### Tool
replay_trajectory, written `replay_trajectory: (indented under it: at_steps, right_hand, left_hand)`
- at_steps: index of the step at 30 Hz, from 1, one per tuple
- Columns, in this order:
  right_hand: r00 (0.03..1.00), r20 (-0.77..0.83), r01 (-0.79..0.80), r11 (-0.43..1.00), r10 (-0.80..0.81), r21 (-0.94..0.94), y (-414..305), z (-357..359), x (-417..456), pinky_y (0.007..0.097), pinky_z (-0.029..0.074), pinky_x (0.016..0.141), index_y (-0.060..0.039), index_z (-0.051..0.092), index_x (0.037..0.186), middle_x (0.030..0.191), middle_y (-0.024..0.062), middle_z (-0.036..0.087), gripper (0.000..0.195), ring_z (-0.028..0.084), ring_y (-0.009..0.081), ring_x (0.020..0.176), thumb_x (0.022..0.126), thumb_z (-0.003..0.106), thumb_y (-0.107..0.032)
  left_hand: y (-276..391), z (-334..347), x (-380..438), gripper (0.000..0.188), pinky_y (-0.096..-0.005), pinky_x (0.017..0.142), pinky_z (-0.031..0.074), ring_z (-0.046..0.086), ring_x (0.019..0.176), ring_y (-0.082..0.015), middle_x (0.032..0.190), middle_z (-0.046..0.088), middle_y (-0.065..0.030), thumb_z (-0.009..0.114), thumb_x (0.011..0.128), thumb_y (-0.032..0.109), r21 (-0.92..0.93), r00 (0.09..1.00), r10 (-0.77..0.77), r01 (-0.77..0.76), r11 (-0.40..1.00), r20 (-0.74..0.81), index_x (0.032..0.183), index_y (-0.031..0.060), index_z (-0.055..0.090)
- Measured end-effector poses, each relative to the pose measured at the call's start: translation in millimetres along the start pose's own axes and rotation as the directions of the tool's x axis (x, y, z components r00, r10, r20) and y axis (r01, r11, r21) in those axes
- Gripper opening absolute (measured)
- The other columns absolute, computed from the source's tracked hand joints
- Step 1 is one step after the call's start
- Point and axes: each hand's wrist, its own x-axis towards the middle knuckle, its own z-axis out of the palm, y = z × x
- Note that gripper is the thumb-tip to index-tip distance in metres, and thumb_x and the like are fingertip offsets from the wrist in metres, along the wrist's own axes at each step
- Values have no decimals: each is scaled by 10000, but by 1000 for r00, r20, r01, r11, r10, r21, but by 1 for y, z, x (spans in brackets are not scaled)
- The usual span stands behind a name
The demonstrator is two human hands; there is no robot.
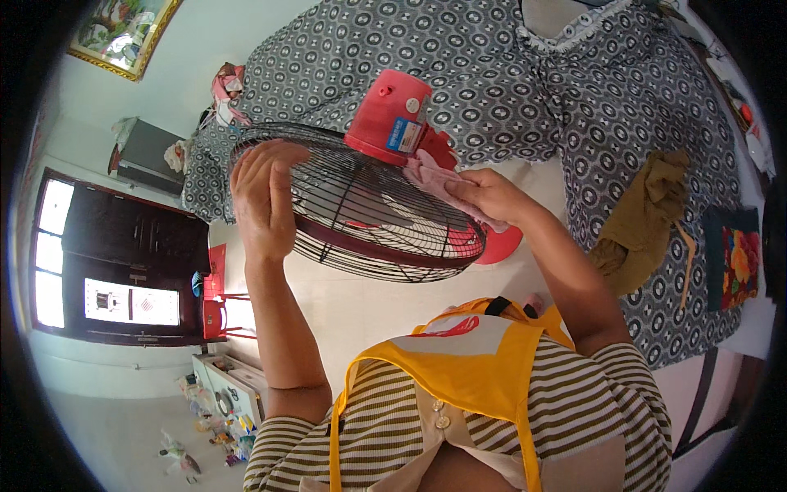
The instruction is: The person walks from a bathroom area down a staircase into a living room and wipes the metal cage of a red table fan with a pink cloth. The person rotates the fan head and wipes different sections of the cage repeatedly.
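An electric fan's black wire guard (pixel 344 197) with a dark red rim band lies tilted before me. Its red motor housing (pixel 390 114), bearing a blue-and-white label, faces up. My left hand (pixel 264 197) is at the guard's left edge, its fingers bent over the wires; whether they grip is not clear. In my right hand (pixel 492 194) is a pink cloth (pixel 433 178), which meets the fan just below the motor housing. Under the guard's right side shows part of a round red base (pixel 501 246). Grey blades are visible through the wires.
Beyond the fan stretches furniture under a grey patterned cover (pixel 479 55). An olive garment (pixel 645 227) lies on the cover at right. At left are a red stool (pixel 215 295), a dark door (pixel 123 258) and a white table (pixel 230 381) with assorted goods.
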Motion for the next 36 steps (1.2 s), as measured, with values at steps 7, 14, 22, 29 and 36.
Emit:
replay_trajectory:
  at_steps: [7, 14, 22, 29, 36]
  right_hand:
    - [991, -2, 130, 978, -132, 160, -54, 13, -31, 237, 414, 582, 2, 687, 1005, 788, -54, 597, 272, 483, 25, 707, 1005, 577, -247]
    - [973, -175, -148, 989, 147, 12, 11, -5, -16, 281, 468, 585, -18, 699, 992, 720, 17, 656, 380, 561, 104, 635, 979, 590, -382]
    - [935, -261, -167, 947, 240, 273, 92, -1, -1, 340, 462, 513, 1, 696, 1034, 686, 42, 640, 407, 545, 128, 562, 975, 601, -390]
    - [985, -160, 84, 984, -58, 159, -38, 5, -40, 258, 439, 598, 22, 687, 976, 783, -12, 639, 313, 529, 58, 710, 972, 621, -284]
    - [894, -445, 35, 982, 53, 188, 33, -8, -24, 259, 443, 611, -3, 691, 1027, 808, -7, 648, 286, 533, 66, 700, 978, 609, -272]
  left_hand:
    - [7, -1, -6, 521, -441, 1013, 415, 623, 1091, -325, 1008, 713, -122, 302, 1061, 324, 55, 1000, -15, 16, 998, -11, 951, 8, 701]
    - [13, 3, -5, 368, -425, 1006, 378, 614, 1062, -299, 992, 703, -84, 371, 1024, 184, 51, 997, -69, 71, 996, -39, 925, 35, 693]
    - [9, 1, 3, 374, -429, 986, 395, 627, 1031, -304, 978, 706, -86, 379, 1024, 191, 20, 998, -52, 52, 998, -26, 906, 30, 695]
    - [7, 5, 3, 388, -428, 962, 413, 629, 1017, -307, 966, 707, -97, 376, 1026, 203, 20, 993, -110, 110, 994, -31, 901, 24, 697]
    - [17, 7, 10, 377, -418, 933, 416, 619, 982, -311, 939, 692, -100, 378, 1027, 226, 78, 985, -170, 173, 982, -41, 912, 51, 691]
